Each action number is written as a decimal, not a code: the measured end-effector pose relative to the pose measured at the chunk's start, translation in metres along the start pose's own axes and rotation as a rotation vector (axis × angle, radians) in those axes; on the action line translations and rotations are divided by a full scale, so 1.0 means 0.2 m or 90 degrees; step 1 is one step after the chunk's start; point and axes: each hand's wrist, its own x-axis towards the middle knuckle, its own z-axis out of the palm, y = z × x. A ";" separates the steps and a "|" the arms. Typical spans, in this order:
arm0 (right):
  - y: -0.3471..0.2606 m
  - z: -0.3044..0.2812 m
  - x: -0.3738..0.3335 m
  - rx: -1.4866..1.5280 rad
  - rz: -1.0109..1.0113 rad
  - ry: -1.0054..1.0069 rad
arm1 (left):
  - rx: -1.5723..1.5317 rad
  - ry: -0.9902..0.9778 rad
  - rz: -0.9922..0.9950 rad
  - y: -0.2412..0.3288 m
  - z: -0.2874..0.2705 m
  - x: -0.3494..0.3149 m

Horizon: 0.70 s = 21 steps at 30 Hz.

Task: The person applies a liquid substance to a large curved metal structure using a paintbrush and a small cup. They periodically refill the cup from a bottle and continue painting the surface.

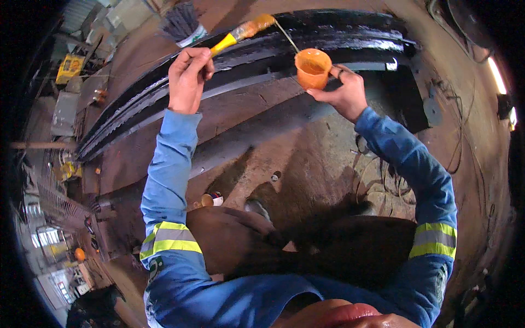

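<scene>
My left hand (187, 79) is closed round the yellow handle of a paintbrush (240, 34), whose bristles are coated in orange-brown liquid and point up to the right. From the bristle tip a thin pale line, perhaps a strand of the liquid, slants down to the rim of an orange cup (311, 81). My right hand (345, 93) grips this cup from its right side, thumb below and fingers behind. Orange-brown liquid shows inside it. Beyond both hands lie long, glossy black metal beams (229, 82).
A bundle of dark bristles or rods (180, 23) in a pale holder stands beyond my left hand. A small open can (208, 200) lies on the floor near my legs. Cables (462, 126) run along the right, near a grey disc (432, 112). A yellow box-shaped item (70, 69) sits far left.
</scene>
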 end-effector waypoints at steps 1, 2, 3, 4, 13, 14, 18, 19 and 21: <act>-0.01 -0.02 0.01 0.014 0.010 -0.009 | -0.066 0.011 0.029 0.01 -0.02 0.02; -0.03 -0.01 0.01 0.011 0.002 -0.005 | -0.123 0.027 0.059 0.03 -0.07 0.02; -0.05 0.00 0.02 0.042 0.000 -0.001 | -0.175 0.038 0.078 0.04 -0.13 0.02; -0.05 -0.01 0.01 0.063 0.000 0.003 | -0.195 0.047 0.104 0.07 -0.15 0.03; -0.03 -0.03 -0.04 0.154 0.109 -0.045 | -0.213 0.264 0.122 -0.09 -0.56 -0.34; -0.04 -0.03 -0.04 0.167 0.100 -0.039 | -0.173 0.326 0.087 -0.14 -0.57 -0.40; -0.07 -0.11 0.01 0.015 0.164 -0.045 | -0.207 0.393 0.008 -0.42 -0.59 -0.53; -0.06 -0.12 0.01 0.010 0.148 -0.031 | -0.191 0.417 -0.002 -0.51 -0.57 -0.55; -0.10 -0.12 0.03 0.023 0.101 -0.005 | -0.201 0.444 -0.016 -0.64 -0.60 -0.59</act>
